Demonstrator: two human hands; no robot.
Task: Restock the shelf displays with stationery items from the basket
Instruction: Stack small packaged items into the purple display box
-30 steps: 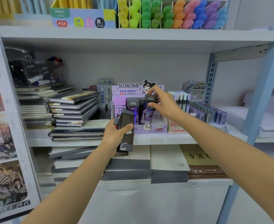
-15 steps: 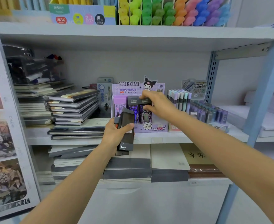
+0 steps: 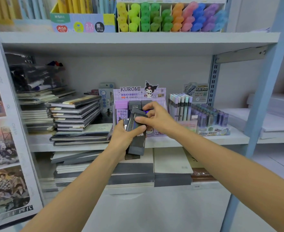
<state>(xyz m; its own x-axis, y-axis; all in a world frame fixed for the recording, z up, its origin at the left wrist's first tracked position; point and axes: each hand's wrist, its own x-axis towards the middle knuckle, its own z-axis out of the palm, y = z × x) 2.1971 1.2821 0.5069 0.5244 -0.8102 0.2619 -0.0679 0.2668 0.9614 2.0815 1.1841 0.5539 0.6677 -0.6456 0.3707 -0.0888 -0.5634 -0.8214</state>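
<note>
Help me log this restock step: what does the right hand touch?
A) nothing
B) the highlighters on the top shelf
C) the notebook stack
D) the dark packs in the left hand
D: the right hand pinches the top end of the dark packs that the left hand grips, in front of the KUROMI display.

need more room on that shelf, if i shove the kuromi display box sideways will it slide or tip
Likely light: the Kuromi display box looks like thin cardboard, so a low push at its base should slide it. Pushed high, its tall header card may flex or tip it back. The packs standing in it could topple.
</note>
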